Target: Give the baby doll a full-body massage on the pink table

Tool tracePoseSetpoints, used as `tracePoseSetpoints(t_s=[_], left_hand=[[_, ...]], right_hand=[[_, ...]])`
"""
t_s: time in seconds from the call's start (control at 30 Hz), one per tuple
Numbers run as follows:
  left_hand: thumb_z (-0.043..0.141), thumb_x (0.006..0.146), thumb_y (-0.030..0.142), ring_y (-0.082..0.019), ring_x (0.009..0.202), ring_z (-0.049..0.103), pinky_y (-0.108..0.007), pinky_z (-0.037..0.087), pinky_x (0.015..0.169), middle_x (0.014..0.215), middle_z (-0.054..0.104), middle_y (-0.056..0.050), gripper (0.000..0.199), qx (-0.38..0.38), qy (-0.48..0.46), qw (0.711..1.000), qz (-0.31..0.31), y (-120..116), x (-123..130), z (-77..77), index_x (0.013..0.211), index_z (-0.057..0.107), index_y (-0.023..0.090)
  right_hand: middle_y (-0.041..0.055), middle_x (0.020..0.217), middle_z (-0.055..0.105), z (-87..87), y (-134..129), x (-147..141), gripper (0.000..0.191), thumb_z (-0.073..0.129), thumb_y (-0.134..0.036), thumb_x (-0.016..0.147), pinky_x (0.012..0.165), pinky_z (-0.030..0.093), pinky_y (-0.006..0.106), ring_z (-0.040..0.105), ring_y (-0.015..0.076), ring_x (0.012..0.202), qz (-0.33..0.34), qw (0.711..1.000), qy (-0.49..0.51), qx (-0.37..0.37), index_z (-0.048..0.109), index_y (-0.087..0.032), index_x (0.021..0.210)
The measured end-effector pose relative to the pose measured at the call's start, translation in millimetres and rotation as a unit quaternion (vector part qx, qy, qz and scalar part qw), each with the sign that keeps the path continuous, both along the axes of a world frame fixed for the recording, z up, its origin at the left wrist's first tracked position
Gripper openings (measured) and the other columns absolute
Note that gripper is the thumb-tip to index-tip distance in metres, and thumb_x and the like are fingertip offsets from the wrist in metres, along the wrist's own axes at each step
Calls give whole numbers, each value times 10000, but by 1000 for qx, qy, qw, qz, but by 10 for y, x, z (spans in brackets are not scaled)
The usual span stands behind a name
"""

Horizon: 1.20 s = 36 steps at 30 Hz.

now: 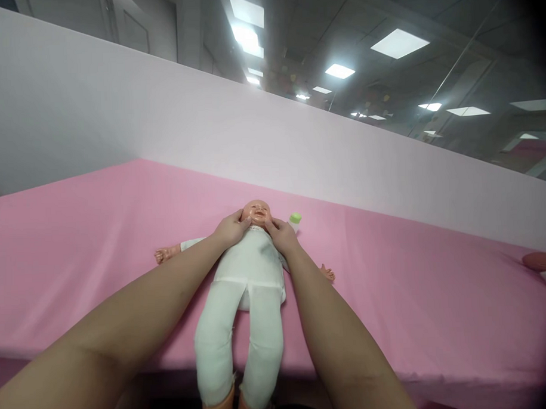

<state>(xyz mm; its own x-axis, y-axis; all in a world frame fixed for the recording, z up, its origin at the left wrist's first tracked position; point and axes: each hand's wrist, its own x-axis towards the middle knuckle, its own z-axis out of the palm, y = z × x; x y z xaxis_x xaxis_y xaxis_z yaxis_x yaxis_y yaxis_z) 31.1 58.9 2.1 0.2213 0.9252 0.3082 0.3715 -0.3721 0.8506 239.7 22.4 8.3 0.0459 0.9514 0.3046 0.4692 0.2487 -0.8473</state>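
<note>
A baby doll (pixel 248 259) in a white cloth suit lies on its back, head towards the wall and legs towards me. My left hand (pixel 231 230) grips the left side of its head, thumb on the cheek by the chin. On the other side my right hand (pixel 281 234) does the same, its thumb pressed to the other cheek. Both sets of fingers curl behind the head and are partly hidden. The doll's arms stretch out to either side, partly covered by my forearms. Its lower legs hang over the table's near edge.
Pink cloth (pixel 414 283) covers the table. A small bottle with a green cap (pixel 295 219) lies close to my right hand. A white partition (pixel 275 145) runs along the back, with glass above it. Part of another doll-like object (pixel 544 262) shows at the far right edge.
</note>
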Motion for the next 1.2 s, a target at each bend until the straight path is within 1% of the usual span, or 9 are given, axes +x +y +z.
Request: tracePoseSetpoints(t_s=[0.17,0.27,0.33,0.43,0.53,0.67,0.87,1.03,1.2], left_hand=[[442,987,630,-280,1235,670,-382,481,1081,1329,727,-97,595,-1,-67,998,-17,69,32,-75,1319,681,198],[387,997,664,-285,1231,671,-391,471,1093,1307,737,-105,636,-7,-71,997,-7,58,43,-58,1273,706,188],[421,966,719,-304,1230,668,-397,478,1079,1306,738,-95,660,-2,-40,999,-3,13,36,-11,1273,708,210],[554,872,776,-339,1165,691,-401,527,982,1265,754,-86,688,-6,17,1000,13,-68,18,72,1287,692,246],[674,787,770,-346,1102,712,-391,555,890,1231,764,-77,708,-13,41,999,27,-111,10,113,1282,680,264],[706,763,756,-337,1073,719,-385,562,855,1226,764,-73,708,-11,45,999,23,-105,14,97,1279,673,272],[650,827,719,-334,1109,714,-394,555,917,1252,758,-77,671,-4,39,999,15,-67,9,55,1325,665,269],[577,895,657,-336,1159,698,-419,533,987,1282,747,-85,615,-8,17,1000,14,-14,-2,18,1341,669,245],[501,944,634,-323,1243,661,-430,480,1094,1326,731,-94,593,-2,-41,999,-2,31,25,-17,1314,698,214]], right_hand=[[89,1022,794,-146,119,41,604,478,-682,982,891,563,372,728,244,937,-10,999,47,-8,790,-179,1107],[95,1006,792,-152,128,42,630,450,-691,987,857,567,375,727,242,893,-23,998,49,-15,781,-172,1124],[95,1033,788,-101,90,27,598,494,-685,972,887,554,368,724,244,938,-22,999,31,-15,782,-180,1111],[91,1080,777,-5,11,-8,548,646,-674,888,927,531,358,706,252,1013,-34,999,-2,-19,771,-187,1105],[96,1075,766,49,-38,-41,592,760,-682,777,876,538,354,699,262,989,-52,998,-16,-30,747,-179,1088],[107,1069,758,57,-53,-59,642,805,-711,701,819,539,348,693,267,958,-68,997,-23,-40,725,-176,1048],[85,1091,765,35,-31,-46,557,784,-629,778,874,539,344,698,249,996,-57,998,-14,-36,744,-188,1115],[78,1092,784,31,-15,-27,443,708,-542,889,944,535,357,712,245,1034,-19,1000,6,-22,776,-191,1151],[75,1173,777,60,-57,-20,512,620,-621,942,1035,508,378,707,246,1110,23,999,36,-13,777,-211,1205]])
